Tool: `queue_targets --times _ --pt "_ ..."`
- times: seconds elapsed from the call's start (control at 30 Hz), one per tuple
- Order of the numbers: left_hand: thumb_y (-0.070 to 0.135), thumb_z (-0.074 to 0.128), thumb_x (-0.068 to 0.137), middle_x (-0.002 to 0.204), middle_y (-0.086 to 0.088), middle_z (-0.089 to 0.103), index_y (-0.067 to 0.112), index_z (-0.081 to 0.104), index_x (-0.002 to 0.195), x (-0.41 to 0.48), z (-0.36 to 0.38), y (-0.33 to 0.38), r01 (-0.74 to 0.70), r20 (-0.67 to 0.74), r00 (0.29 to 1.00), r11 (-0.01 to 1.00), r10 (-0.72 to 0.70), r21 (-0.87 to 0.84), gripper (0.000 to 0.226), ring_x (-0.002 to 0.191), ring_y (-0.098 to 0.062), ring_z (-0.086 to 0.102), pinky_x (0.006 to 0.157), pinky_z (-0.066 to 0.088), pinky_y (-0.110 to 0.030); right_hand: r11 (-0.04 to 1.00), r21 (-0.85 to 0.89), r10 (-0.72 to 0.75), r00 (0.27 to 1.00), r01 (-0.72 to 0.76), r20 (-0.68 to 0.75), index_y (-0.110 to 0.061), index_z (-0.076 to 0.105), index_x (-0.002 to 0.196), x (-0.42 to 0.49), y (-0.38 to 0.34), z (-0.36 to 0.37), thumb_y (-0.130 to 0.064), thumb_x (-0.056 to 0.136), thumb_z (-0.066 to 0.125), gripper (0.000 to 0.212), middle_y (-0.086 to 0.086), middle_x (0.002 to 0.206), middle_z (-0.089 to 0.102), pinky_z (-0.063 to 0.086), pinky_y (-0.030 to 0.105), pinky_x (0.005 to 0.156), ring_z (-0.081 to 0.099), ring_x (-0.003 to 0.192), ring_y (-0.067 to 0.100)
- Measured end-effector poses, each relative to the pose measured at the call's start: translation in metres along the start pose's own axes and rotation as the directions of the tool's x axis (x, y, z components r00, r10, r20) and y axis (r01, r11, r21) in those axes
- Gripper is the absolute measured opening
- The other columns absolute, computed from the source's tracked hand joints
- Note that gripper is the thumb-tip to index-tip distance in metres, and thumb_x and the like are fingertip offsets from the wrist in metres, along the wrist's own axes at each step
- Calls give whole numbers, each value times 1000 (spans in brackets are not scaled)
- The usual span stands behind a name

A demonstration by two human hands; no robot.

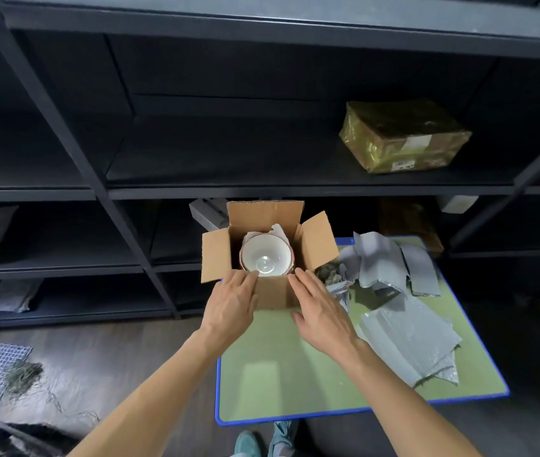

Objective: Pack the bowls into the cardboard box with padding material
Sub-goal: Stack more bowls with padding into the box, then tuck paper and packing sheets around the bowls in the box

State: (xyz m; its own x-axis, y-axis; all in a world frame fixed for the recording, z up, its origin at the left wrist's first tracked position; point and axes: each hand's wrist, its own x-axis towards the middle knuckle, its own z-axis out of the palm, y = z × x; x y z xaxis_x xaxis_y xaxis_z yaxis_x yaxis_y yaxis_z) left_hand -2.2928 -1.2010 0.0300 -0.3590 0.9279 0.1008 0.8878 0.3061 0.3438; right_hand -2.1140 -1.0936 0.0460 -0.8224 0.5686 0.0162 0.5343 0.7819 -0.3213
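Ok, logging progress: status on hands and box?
Left hand, right hand open on brown cardboard box. White ceramic bowls inside. Flaps up, nothing blocking.

Glossy white bowl (266,257), matt cardboard box (215,255), crinkled grey padding (407,338)

The near wall of the cardboard box (273,293) is partly covered by the left hand (230,305) and right hand (323,311). How many bowls (265,257) sit stacked inside is, perhaps, unclear.
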Motion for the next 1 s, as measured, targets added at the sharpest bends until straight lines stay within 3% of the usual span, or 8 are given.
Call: queue_targets --times 0.2,0.27,0.4,0.53,0.73,1.0 --pt "22 49 92 116 4 53 19 58 108 -12 -5 21 9 -105 994 1000 -6 20 19 106 -22 48 73 41 -34 999 28 34 998 -33 -43 -12 35 153 -22 17 -4 -16 94 61 64 -2 163 25 25 21 115 24 149 14" --pt "21 50 92 111 3 53 18 58 105 -15 -1 32 -29 -129 991 1000 28 -9 16 103 -23 48 75 38 -33 996 47 72 997 -70 -40 -14 36 153 -31 27 -5 -17 95 59 62 -2 161 27 27 23 116 25 149 14" --pt "21 53 93 108 1 55 17 61 116 -17 13 63 -112 -150 984 985 92 -133 25 95 -23 50 78 44 -36 988 73 139 990 -138 -17 -17 37 152 -45 48 -4 -17 96 59 61 -4 159 31 24 22 117 25 148 12" --pt "27 53 94 106 5 55 21 61 117 -13 33 100 -190 -64 981 972 183 -140 25 95 -21 50 78 45 -36 969 103 224 974 -227 40 -17 38 152 -62 72 -3 -22 97 58 58 -2 157 36 29 26 118 29 146 13" --pt "32 51 94 104 3 58 22 63 120 5 74 136 -200 95 972 968 216 -154 30 96 -23 52 82 48 -36 923 93 363 925 -373 108 -18 44 147 -93 122 -7 -26 100 53 48 -7 148 45 38 26 107 39 136 15" --pt "38 44 101 128 0 55 23 50 139 41 105 179 -171 325 926 981 193 -97 42 118 -22 48 99 41 -36 829 69 540 827 -555 160 -18 44 146 -119 196 -10 -29 100 51 48 -3 143 50 43 34 103 41 133 20"
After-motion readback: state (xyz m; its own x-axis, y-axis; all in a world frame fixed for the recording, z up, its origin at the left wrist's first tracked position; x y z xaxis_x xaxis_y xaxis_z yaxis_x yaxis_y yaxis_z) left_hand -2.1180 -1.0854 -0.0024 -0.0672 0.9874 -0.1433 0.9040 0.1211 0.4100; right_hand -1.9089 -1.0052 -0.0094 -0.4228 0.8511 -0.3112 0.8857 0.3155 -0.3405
